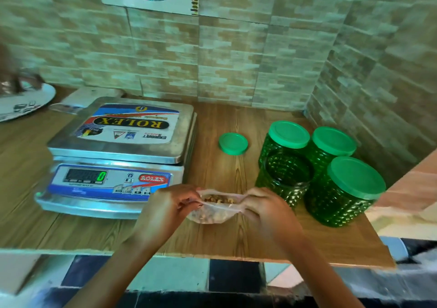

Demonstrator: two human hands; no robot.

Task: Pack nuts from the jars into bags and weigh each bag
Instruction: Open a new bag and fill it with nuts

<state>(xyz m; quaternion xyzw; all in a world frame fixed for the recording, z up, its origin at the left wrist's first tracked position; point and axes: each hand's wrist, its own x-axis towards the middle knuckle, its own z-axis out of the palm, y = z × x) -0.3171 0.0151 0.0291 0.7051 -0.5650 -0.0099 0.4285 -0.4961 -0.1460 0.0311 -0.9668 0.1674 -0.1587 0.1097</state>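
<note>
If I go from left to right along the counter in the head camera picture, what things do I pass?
Plate → scale → loose green lid → green jars.

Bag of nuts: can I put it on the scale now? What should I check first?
1. Grip: left hand and right hand pinch the bag at its top: ok.
2. Filled: nuts are inside the bag: ok.
3. Bag top closed: it looks open: not ok.
4. Zero: scale display reads 0: ok.
5. Room: scale pan is bare: ok.
6. Open jar capped: its lid lies on the counter: not ok.
</note>
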